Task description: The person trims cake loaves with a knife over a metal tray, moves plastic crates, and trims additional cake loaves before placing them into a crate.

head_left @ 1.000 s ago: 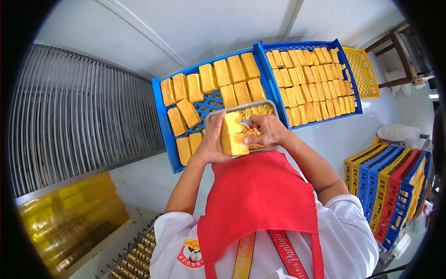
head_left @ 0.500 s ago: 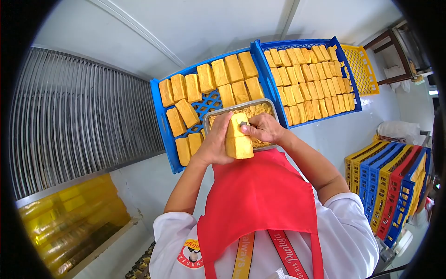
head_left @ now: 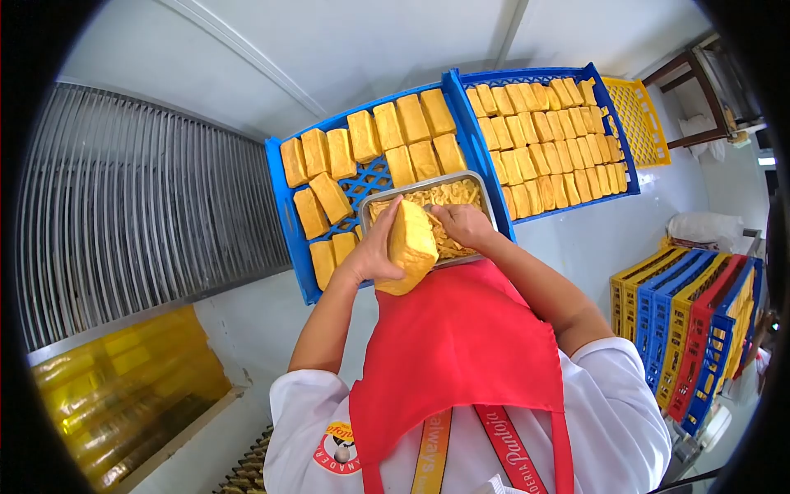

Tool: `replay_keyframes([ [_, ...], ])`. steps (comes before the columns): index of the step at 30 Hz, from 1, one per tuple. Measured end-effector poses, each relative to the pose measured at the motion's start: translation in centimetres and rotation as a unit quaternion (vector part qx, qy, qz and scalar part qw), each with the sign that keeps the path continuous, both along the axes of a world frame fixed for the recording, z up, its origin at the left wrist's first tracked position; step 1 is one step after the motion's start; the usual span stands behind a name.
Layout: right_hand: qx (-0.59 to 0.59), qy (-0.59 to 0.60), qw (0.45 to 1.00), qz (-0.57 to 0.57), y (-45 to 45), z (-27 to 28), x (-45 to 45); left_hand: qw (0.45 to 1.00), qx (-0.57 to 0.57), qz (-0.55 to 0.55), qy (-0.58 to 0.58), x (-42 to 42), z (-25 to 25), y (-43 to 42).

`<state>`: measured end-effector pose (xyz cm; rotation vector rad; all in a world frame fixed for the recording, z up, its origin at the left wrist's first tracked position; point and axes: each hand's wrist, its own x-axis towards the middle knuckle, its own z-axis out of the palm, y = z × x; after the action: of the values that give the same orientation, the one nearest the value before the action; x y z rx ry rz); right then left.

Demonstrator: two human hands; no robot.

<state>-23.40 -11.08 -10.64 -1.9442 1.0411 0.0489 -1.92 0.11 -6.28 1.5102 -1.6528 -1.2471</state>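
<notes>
A yellow loaf [head_left: 409,247], tilted, is held in my left hand [head_left: 374,251] above the near side of a metal tray [head_left: 485,191]. Pale trimmings [head_left: 451,195] fill much of the tray. My right hand [head_left: 465,225] is closed beside the loaf, over the trimmings; what its fingers grip is hidden. Under and behind the tray lies a blue crate [head_left: 286,216] with several loaves [head_left: 364,137] standing in rows.
A second blue crate [head_left: 547,76] holds many loaves in rows. Beyond it is a yellow crate [head_left: 635,123]. Metal racks [head_left: 148,206] stand at the left, stacked coloured crates [head_left: 687,321] at the right. Yellow sheeting [head_left: 132,387] covers something at lower left.
My left hand has tilted the loaf and moved it slightly left and down. My right hand has come away from the loaf's top, and the dark tool tip seen there is now out of sight.
</notes>
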Motion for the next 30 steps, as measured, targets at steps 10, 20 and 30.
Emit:
replay_keyframes([
  [10,-0.056,0.137,0.988,-0.033,-1.4,-1.0,-0.2,0.659,0.348,0.335,0.576,1.3,-4.6,0.5],
  [20,-0.223,0.114,0.968,0.034,-10.6,-5.0,4.9,0.558,0.358,0.391,0.638,-0.8,-0.8,0.8],
  [30,-0.169,0.214,0.953,0.131,-12.8,-7.9,9.6,0.526,0.29,0.451,0.66,-2.0,-0.7,2.4],
])
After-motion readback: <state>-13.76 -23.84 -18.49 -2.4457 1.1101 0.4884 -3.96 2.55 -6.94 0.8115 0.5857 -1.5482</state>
